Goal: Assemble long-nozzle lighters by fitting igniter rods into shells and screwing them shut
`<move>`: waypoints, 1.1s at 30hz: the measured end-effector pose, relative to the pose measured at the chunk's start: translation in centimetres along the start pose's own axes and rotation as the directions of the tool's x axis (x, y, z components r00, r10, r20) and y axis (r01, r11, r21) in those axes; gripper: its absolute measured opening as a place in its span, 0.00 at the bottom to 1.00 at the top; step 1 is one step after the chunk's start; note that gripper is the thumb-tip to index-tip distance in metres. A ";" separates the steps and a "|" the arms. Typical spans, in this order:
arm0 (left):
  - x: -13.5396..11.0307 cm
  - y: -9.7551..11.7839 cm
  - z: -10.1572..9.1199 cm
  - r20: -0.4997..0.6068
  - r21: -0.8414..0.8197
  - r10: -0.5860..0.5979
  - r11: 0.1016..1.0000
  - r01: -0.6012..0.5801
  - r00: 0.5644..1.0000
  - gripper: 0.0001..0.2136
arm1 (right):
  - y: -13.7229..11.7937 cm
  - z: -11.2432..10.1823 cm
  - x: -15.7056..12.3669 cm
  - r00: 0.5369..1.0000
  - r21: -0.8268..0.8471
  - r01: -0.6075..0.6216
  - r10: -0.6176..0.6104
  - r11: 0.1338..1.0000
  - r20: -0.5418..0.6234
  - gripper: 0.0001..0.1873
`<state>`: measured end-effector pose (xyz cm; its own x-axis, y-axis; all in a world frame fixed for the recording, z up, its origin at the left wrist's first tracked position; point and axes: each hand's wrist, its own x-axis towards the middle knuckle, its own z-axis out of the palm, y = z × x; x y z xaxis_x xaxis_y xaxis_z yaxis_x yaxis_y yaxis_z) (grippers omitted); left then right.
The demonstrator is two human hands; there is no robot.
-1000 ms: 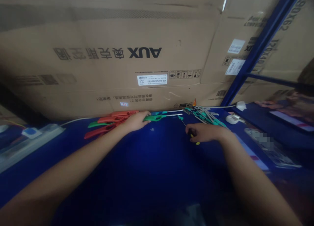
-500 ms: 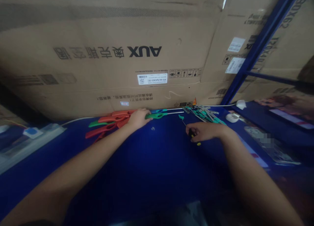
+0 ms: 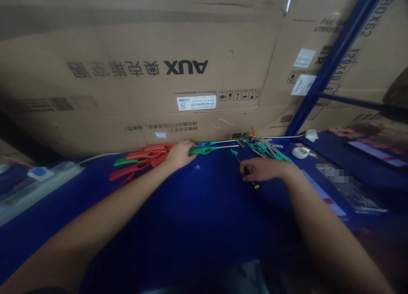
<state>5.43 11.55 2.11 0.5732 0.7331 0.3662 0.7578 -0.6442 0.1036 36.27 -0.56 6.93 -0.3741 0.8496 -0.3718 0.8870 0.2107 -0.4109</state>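
On the smooth blue tabletop (image 3: 197, 217) beside the cardboard box (image 3: 140, 94), the left hand (image 3: 181, 155) curls over a looped green plastic handle (image 3: 203, 150) with a slim shiny rod (image 3: 227, 147), its hold unclear. The right hand (image 3: 264, 169) closes round a dark, yellow-ended screwdriver-like tool (image 3: 256, 186), its thin shaft reaching a small teal piece (image 3: 234, 152); less yellow shows than half a second ago.

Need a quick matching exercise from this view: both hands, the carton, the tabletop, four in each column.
1. Left hand
2. Right hand
3. Carton
4. Tabletop

A. Bears upside-down AUX print
B. Holds a dark tool with a yellow end
C. Blue
D. On the coloured handles

Pairs: 1-D, 2-B, 3-A, 4-C
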 end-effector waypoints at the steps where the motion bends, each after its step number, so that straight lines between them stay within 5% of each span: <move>1: -0.2 0.1 -0.2 -0.008 -0.001 0.008 1.000 -0.008 1.000 0.11 | 0.0 0.0 0.0 1.000 -0.005 -0.005 0.005 1.000 -0.002 0.09; 9: -4.0 -0.1 -3.3 -0.070 -0.027 0.034 0.999 -0.036 0.997 0.11 | -0.2 -0.2 -0.4 0.996 -0.080 -0.086 0.085 0.993 -0.013 0.09; 15: -8.4 -1.8 -6.3 -0.086 -0.010 -0.079 0.997 0.079 0.993 0.19 | 0.9 -0.1 -0.5 0.988 -0.134 -0.152 0.146 0.979 -0.051 0.09; 21: -11.5 -4.4 -9.2 0.118 0.041 -0.270 0.963 0.267 0.956 0.12 | 1.7 0.2 0.1 0.979 -0.219 -0.156 0.122 0.963 -0.163 0.05; 26: -13.0 -5.8 -11.7 0.282 0.154 -0.455 0.891 0.428 0.845 0.16 | 1.0 0.9 1.2 0.958 -0.304 -0.090 -0.001 0.948 -0.286 0.06; 30: -14.1 -5.6 -13.0 0.514 0.335 -0.578 0.816 0.471 0.634 0.19 | 0.0 2.5 2.7 0.891 -0.344 0.174 -0.296 0.923 -0.344 0.08; 33: -14.5 -5.0 -13.5 0.658 0.351 -0.564 0.816 0.459 0.499 0.20 | -1.4 4.0 3.5 0.838 -0.302 0.336 -0.430 0.892 -0.336 0.08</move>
<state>-10.89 1.21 8.77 0.0643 0.8726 -0.4842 0.9910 -0.1128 -0.0717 32.64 0.19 2.89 -0.6036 0.7840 0.1450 0.7474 0.6197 -0.2397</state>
